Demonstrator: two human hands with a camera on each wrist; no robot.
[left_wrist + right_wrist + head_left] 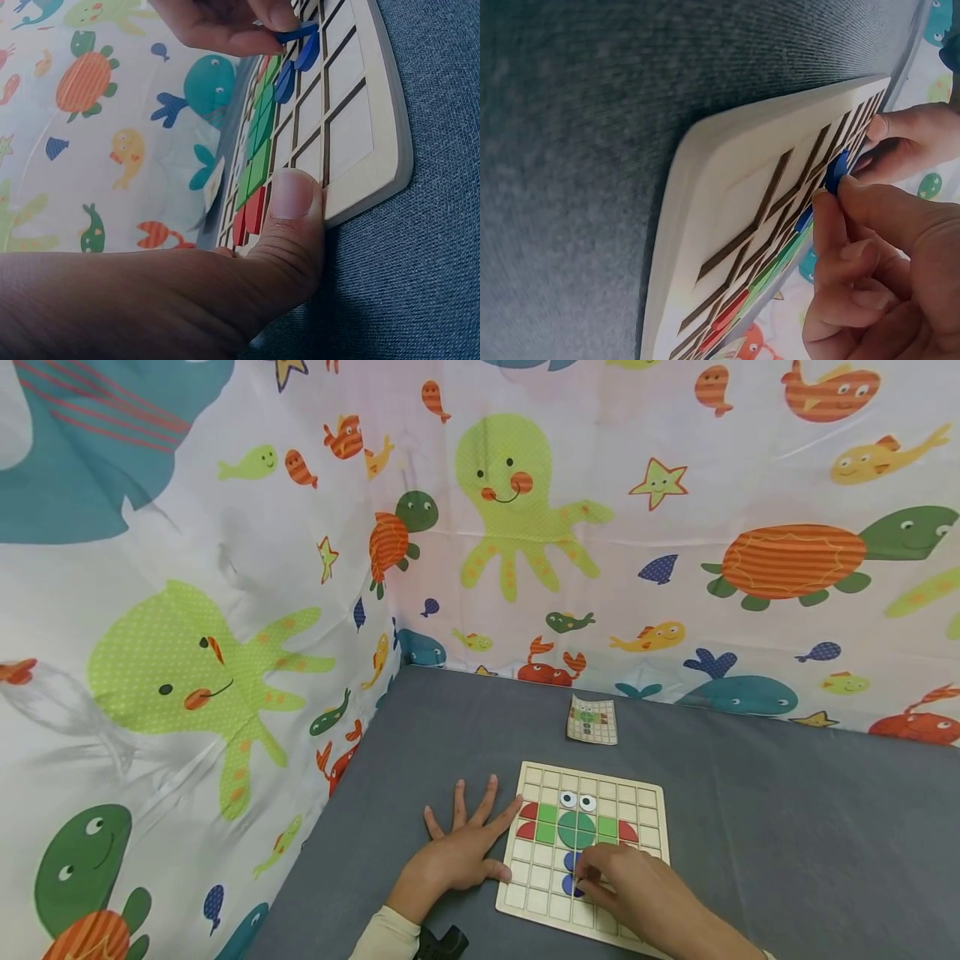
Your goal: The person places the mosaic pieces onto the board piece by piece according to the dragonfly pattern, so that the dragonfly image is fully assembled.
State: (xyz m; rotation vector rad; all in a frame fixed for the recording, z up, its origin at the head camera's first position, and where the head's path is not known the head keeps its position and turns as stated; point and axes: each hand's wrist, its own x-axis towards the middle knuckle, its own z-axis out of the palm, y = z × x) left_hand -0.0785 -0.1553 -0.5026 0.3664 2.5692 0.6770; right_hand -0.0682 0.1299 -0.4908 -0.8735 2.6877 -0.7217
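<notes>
A pale wooden grid board [540,877] lies on the grey surface. Spread over its left side, my left hand [457,856] rests its thumb on the rim, while its other fingers are splayed, mostly beyond the edge. My right hand [637,885] is low over the board's middle and pinches a small blue tile [296,33] between thumb and forefinger, held close over the grid. Other blue tiles [570,860] sit in cells beside it. Above them come a dark green circle [573,831], light green squares [546,832], red rounded tiles [627,832] and two eye pieces [569,799].
Behind the board, a small printed card [592,721] with a tile figure stands slightly curled. Cloth walls [420,443] with sea animals rise at the back and left of the grey surface [750,860]. A black object [442,943] is near my left wrist.
</notes>
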